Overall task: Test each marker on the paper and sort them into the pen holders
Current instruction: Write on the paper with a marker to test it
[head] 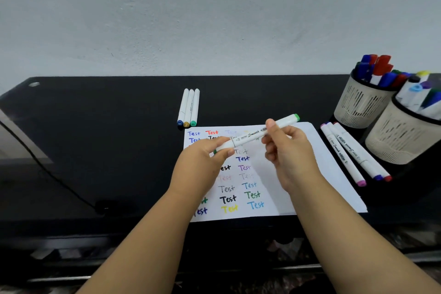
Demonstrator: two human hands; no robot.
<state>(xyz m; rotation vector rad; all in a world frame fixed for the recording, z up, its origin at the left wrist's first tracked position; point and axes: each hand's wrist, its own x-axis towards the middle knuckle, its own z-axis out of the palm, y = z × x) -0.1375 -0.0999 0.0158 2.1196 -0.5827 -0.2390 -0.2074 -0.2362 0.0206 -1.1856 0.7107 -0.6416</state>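
Note:
A white marker with green ends (pixel 253 135) hangs slanted above the white paper (pixel 319 174), held by both hands. My left hand (pixel 202 162) pinches its lower cap end. My right hand (pixel 286 148) grips the barrel near the middle, thumb on top. The paper carries several rows of coloured "Test" words. Three white markers (pixel 188 107) lie side by side on the black desk behind the paper. Three more markers (pixel 353 153) lie right of the paper. Two beige mesh pen holders, the far holder (pixel 360 105) and the near holder (pixel 401 138), stand at the right, both with several markers in them.
The black desk (pixel 107 131) runs along a pale wall. A black cable (pixel 55 176) crosses its left part to a small black object near the front edge. The desk's front edge lies just below the paper.

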